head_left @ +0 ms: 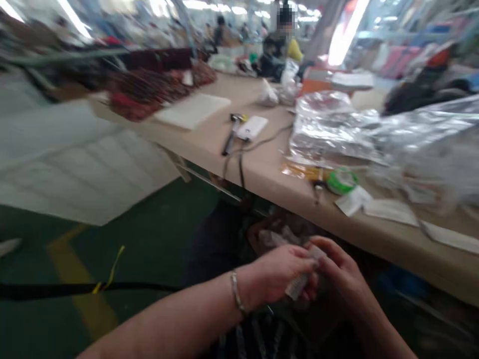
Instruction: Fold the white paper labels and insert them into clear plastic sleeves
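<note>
My left hand and my right hand meet low in the picture, below the edge of a long beige table. Both pinch a small pale, blurred item between their fingers; it looks like a small packet or tag, but I cannot make out what it is. A thin bracelet circles my left wrist. Under the hands lies dark striped fabric on my lap.
On the table lie crinkled clear plastic bags, a green tape roll, white paper slips, a white box, a dark tool and trailing cables. Red fabric is piled far left. A seated person works at the far end.
</note>
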A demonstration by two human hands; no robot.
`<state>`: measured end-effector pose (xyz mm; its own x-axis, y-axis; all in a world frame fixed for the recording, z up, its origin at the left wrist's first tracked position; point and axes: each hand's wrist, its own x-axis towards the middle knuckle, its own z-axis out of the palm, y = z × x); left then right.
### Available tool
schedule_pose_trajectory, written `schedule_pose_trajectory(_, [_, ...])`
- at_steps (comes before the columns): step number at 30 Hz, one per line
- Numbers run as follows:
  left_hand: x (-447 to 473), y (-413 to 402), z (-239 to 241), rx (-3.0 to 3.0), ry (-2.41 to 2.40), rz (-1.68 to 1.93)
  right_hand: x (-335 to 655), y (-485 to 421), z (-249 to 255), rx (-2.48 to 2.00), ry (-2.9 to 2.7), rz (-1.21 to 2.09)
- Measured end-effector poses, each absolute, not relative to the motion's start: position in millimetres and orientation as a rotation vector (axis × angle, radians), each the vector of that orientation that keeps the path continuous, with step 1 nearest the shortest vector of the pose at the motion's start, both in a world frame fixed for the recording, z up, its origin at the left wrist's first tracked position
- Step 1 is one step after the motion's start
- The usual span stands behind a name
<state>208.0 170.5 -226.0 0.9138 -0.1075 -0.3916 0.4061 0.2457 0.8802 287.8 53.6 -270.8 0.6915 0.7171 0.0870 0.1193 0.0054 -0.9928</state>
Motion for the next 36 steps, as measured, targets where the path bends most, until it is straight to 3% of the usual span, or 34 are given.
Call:
schedule_pose_trajectory(5, [220.8,176.5,-240.3,0.812,0.202,-0.565,293.0,18.7,-266.2,-1.253,-0.481,1.007])
schedule_pose_trajectory(16, [223.8,169.1,-240.9,0.844,0.234,-0.614,298.1,31.4,-267.8,-1.035,-0.466,1.041])
schedule_pose_trajectory(20, [225.3,171.7,-239.5,0.856,0.291,-0.583,294.5,28.2,-267.1,-1.349,-0.536,0.85])
schedule_pose_trajectory(26, [227.0,174.8,-238.7,0.879,0.339,-0.507,289.1,20.2,-257.1,-1.929,-0.883,0.161])
schedule_pose_trajectory(36, [228.8,173.8,-239.7,0.889,0.353,-0.509,288.8,23.4,-257.2,-2.096,-1.036,0.038])
